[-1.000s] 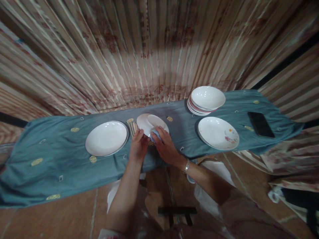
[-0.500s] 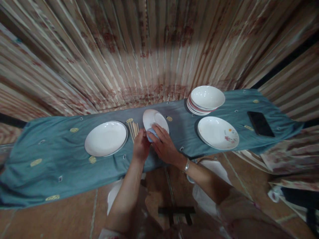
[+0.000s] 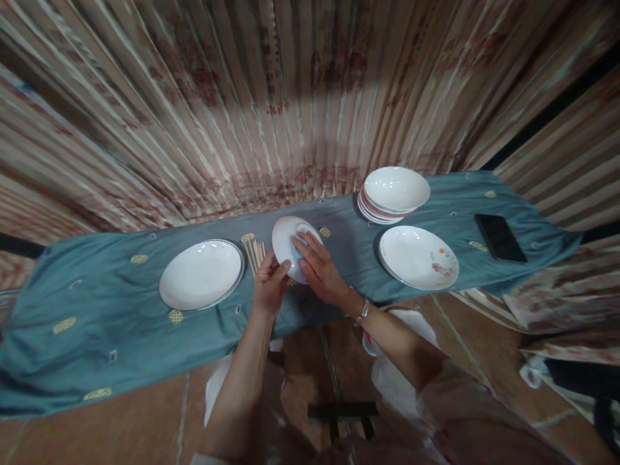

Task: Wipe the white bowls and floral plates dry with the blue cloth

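Note:
A white bowl point(image 3: 285, 240) is held bottom side up over the middle of the table, its foot ring facing me. My left hand point(image 3: 269, 284) grips it by the near left rim, thumb on the outer wall. With its fingers bent, my right hand point(image 3: 322, 272) presses a light blue cloth point(image 3: 299, 248) against the bowl's underside; much of the cloth is hidden under the fingers. Several wooden chopsticks point(image 3: 254, 252) lie on the tablecloth just left of the bowl, partly behind my left hand.
White plates point(image 3: 201, 274) are stacked at the left. On the right stand a stack of bowls point(image 3: 396, 188) and flower-patterned plates point(image 3: 411, 257). A black phone point(image 3: 500, 237) lies farther right on the teal tablecloth point(image 3: 126, 310). A pleated curtain point(image 3: 310, 110) hangs behind the table.
The bowl has turned a little in my hands. My left hand has shifted its hold, its thumb now on the outer wall. My right hand has moved the cloth up toward the foot ring.

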### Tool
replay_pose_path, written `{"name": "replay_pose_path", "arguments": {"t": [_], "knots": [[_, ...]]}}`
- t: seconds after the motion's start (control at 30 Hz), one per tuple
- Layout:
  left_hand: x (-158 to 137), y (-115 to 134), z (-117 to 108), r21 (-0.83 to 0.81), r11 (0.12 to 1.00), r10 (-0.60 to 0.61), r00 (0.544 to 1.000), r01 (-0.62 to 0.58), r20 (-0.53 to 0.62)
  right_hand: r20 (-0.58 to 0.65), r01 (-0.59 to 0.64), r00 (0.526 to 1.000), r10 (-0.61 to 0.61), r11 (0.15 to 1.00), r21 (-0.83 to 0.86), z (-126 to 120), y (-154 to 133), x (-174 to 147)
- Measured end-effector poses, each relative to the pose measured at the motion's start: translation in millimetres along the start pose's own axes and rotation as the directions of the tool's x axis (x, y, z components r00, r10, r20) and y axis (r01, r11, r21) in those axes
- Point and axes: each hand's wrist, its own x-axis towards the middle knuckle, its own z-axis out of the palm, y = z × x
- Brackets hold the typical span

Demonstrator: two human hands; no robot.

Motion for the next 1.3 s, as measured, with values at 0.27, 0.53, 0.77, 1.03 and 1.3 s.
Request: {"name": "replay_pose_path", "arguments": {"t": [0.27,0.53,0.77,1.03,1.3], "knots": [[-2,0,-3,0.042,0.999,-0.006,0.998,0.003,0.06,-0.051,-0.111,0.993,0.109,0.993,-0.036,6,25,9],[-3,1,-3,0.038,0.999,-0.029,0.998,0.027,0.05,-0.122,-0.185,0.976,0.178,0.982,-0.048,11,46,-2],[-1,-1,-6,0.044,0.999,-0.02,0.999,0.018,0.045,-0.136,-0.186,0.974,0.183,0.983,-0.011,12,47,-16],[2,-4,-6,0.025,1.0,0.0,1.0,0.0,-0.013,-0.105,-0.17,0.979,0.172,0.985,0.035,13,26,-35],[5,-7,-7,0.034,0.999,0.023,1.0,-0.024,0.018,-0.05,0.01,0.999,-0.014,0.998,-0.066,8,8,-38]]}}
